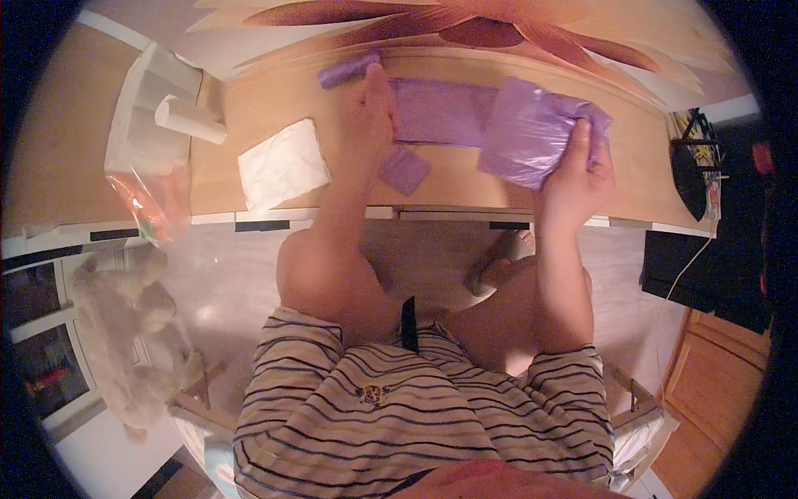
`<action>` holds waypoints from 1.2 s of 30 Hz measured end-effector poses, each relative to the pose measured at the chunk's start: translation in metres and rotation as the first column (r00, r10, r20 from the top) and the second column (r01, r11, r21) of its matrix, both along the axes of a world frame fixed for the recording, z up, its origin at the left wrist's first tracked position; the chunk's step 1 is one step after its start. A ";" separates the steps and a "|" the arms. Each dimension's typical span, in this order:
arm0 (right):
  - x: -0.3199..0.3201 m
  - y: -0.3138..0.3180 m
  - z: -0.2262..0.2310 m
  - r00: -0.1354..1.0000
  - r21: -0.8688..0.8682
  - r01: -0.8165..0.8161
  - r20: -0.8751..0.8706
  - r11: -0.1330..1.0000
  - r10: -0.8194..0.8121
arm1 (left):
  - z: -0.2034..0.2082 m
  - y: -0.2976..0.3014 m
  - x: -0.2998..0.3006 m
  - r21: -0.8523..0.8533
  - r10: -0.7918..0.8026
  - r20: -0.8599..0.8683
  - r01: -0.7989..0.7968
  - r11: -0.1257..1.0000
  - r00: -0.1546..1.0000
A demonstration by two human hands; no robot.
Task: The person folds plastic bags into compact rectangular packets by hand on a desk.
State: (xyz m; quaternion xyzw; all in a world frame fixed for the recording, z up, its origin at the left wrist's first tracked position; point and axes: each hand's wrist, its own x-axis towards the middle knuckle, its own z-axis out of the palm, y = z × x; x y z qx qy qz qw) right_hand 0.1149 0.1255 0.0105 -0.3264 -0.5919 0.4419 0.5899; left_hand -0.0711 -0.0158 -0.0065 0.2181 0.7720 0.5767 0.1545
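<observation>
A thin, shiny purple plastic bag (pixel 524 133), folded into a flat piece, is pinched between the thumb and fingers of my right hand (pixel 582 179) at the right of the desk. To its left a flat purple plastic strip (pixel 440 112) lies along the desk, its right end passing under the held bag. My left hand (pixel 376 104) rests edge-on at the strip's left end with its fingers stretched out. A purple roll of bags (pixel 345 71) lies just beyond those fingertips. Below the strip, beside my left wrist, sits a small folded purple square (pixel 405 170).
Left of my left forearm lies a white folded sheet (pixel 285 164). Farther left are a white roll (pixel 191 119) and a clear bag with orange contents (pixel 150 200). A black pen holder (pixel 688 162) stands at the right end. A plush toy (pixel 125 324) is at lower left.
</observation>
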 end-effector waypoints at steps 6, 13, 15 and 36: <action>-0.015 -0.035 0.008 0.995 -0.041 -0.098 -0.030 0.994 0.097 | -0.021 0.018 0.039 0.434 -0.485 0.519 0.272 0.859 0.704; -0.020 -0.045 -0.012 0.969 0.040 -0.223 0.118 0.974 0.217 | 0.010 0.022 0.060 0.319 -0.241 0.313 0.137 0.938 0.919; -0.018 -0.043 -0.010 0.932 0.034 -0.216 0.304 0.976 0.196 | 0.012 0.016 0.055 0.157 -0.121 -0.039 0.126 0.979 0.992; 0.000 -0.022 -0.008 0.748 -0.283 -0.662 -0.185 0.694 0.637 | 0.041 -0.009 0.055 0.010 -0.236 -0.368 0.257 0.966 0.900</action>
